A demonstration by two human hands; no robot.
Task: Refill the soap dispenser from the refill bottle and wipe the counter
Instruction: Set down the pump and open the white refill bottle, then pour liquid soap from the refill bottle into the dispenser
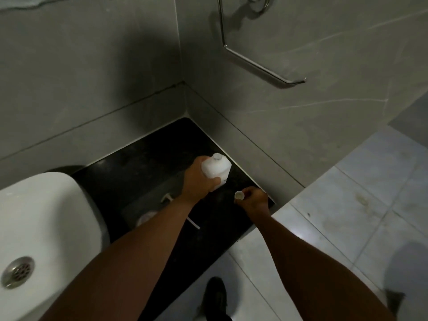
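White refill bottle [216, 170] stands uncapped on the black counter [148, 158] in our left hand [199, 181], right hand [253, 199] pinches its cap [238, 195], so we're at pre-pour; next we tip it over the dispenser [148, 218].

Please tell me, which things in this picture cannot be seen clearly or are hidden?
Head view:
- Soap dispenser: mostly covered by the left forearm, dim on the dark counter; its fill level cannot be told.
- Refill bottle: label hidden by the left hand.
- Cap: small, partly wrapped by the right hand.
- Sink: cut off by the left edge.
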